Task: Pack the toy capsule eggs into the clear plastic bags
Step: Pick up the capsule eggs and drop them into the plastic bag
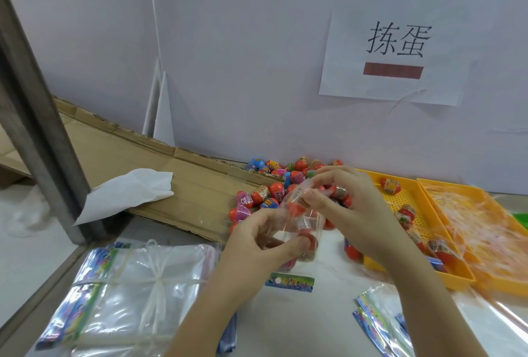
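My left hand (257, 238) curls its fingers (285, 246) round the bottom of the clear bag (310, 221), capsule eggs (296, 209) inside; my right hand (345, 199) pinches its mouth. If that pinch slips on the slick film, they could spill out among the loose eggs (271, 185) beyond.

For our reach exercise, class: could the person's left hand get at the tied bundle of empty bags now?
Likely not yet: the left hand grips the part-filled bag. Nothing lies between it and the tied bundle, so once freed it probably could.
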Tool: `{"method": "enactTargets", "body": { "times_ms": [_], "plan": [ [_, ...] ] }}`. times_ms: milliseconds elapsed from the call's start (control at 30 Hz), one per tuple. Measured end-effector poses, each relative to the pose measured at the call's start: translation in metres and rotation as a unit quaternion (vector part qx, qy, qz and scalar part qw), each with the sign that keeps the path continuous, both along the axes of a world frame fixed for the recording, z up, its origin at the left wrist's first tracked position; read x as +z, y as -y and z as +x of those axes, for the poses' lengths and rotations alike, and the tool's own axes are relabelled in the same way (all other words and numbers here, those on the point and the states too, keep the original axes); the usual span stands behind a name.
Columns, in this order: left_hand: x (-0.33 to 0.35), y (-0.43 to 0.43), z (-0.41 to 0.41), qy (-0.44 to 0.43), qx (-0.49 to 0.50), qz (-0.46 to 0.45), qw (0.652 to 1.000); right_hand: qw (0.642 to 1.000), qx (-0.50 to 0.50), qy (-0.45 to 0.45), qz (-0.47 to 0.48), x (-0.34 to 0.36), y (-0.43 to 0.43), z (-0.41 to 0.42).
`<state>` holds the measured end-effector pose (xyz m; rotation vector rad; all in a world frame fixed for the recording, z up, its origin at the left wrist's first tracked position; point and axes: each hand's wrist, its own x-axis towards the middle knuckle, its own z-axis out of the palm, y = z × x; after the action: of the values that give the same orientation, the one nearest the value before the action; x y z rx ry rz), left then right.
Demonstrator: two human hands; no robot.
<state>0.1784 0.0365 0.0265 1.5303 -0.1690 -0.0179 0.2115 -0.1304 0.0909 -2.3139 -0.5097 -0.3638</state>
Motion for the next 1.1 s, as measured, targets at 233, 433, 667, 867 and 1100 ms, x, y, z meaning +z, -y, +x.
{"method": "enactTargets", "body": {
  "times_ms": [233, 433, 667, 867, 1100],
  "plan": [
    [0.003, 0.003, -0.001, 0.002, -0.023, -0.022, 0.999, 0.998, 0.019, -0.002, -0.055, 0.000, -0.001, -0.004],
    [0.003, -0.001, 0.001, -0.016, 0.046, -0.117, 0.992, 0.992, 0.058, 0.043, 0.101, -0.001, -0.002, -0.002],
    [0.003, -0.018, 0.009, -0.023, 0.177, -0.216, 0.960, 0.997, -0.045, -0.061, 0.015, -0.044, 0.008, 0.025],
    [0.003, -0.019, 0.009, -0.031, 0.155, -0.229, 0.961, 0.968, -0.110, -0.089, -0.207, -0.082, -0.010, 0.032],
    [0.002, -0.018, 0.009, -0.015, 0.113, -0.191, 0.975, 0.993, -0.102, -0.021, -0.051, -0.073, -0.009, 0.030]
  ]
}}
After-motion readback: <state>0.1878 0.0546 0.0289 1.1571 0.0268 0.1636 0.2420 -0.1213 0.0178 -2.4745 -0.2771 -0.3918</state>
